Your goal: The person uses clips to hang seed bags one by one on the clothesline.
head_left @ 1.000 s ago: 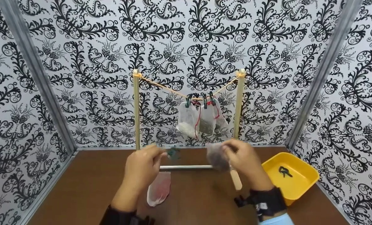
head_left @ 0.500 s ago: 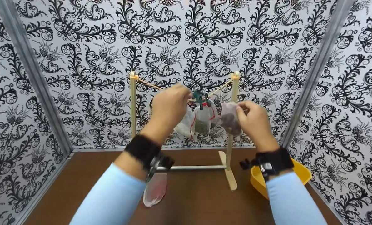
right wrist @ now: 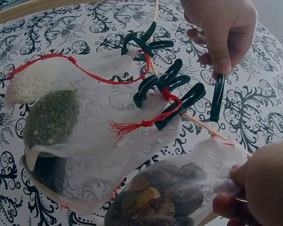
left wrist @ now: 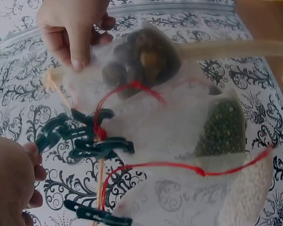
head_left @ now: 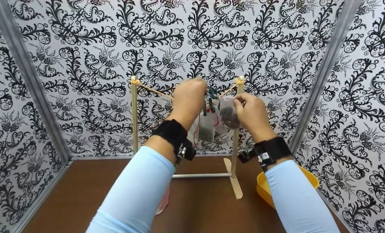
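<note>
My left hand [head_left: 189, 98] is up at the orange cord [head_left: 153, 92], pinching a dark green clothespin [right wrist: 218, 99] between thumb and fingers. To its right, my right hand [head_left: 252, 110] grips the edge of a white mesh bag [head_left: 228, 113] filled with dark and brownish lumps. That bag's top lies close to the cord in the right wrist view; the held clothespin is just above it, apart from it. Several mesh bags hang from the cord on green clothespins: one with green grains [right wrist: 54, 117], one with white grains [right wrist: 33, 87], one with dark contents [right wrist: 47, 174]. Red drawstrings trail from them.
The cord runs between two wooden posts, left [head_left: 135, 119] and right [head_left: 235, 152], joined by a low white bar [head_left: 202, 175]. A yellow bin [head_left: 310, 176] stands behind my right forearm. A pinkish mesh bag [head_left: 164, 202] lies on the brown table [head_left: 205, 207], partly behind my left sleeve.
Both hands have risen from over the table to the cord, the left with the clothespin, the right with the mesh bag. Lately both have drawn closer together.
</note>
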{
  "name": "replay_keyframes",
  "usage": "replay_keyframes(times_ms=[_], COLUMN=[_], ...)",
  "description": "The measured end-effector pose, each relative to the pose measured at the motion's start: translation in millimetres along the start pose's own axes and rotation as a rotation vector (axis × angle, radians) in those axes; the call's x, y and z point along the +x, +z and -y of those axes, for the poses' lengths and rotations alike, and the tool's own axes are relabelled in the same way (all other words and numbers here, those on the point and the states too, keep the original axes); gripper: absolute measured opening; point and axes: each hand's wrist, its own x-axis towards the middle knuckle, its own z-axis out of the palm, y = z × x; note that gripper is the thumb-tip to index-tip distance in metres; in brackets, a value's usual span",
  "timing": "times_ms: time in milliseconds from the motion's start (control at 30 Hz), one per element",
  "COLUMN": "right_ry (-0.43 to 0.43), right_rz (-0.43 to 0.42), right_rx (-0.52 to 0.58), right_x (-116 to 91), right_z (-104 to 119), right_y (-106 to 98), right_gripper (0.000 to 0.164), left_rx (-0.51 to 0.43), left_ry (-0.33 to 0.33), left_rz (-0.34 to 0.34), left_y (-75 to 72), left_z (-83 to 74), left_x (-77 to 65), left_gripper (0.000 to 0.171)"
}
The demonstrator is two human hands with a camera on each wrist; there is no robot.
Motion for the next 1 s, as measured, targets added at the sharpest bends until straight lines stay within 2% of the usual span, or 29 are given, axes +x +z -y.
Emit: replay_keyframes(times_ms=[133, 267, 433, 633, 767, 1000], right_ry=[-0.012, -0.018, -0.026, -0.039, -0.023, -0.001], right_rz=[0.004, -0.005, -0.003, -0.006, 0.012, 0.032], right_rx=[0.004, -0.006, -0.006, -0.026, 0.003, 0.04], right_x=[2, 3, 5, 6, 6, 7], right_z=[-1, -4, -6, -6, -6, -7], right_y=[4, 6, 6, 6, 6, 8], right_gripper=[0.023, 0.022, 0.021, 0.018, 0.017, 0.017], left_rx=[0.02, 0.026, 0.006, 0.01, 0.042, 0.092], left_ry=[-0.01, 0.011, 0.034, 0.081, 0.13, 0.15], left_rz=[-0.014, -0.018, 0.014, 0.072, 0.105, 0.218], left_y=[9.1, 15.6, 20.0, 23.3, 21.9, 15.1], left_z=[-0.8, -2.0, -4.9, -6.9, -6.9, -7.1], left_x=[3.4, 5.1, 6.2, 4.4, 4.4, 4.0], left_gripper=[0.016, 0.016, 0.012, 0.017, 0.013, 0.032])
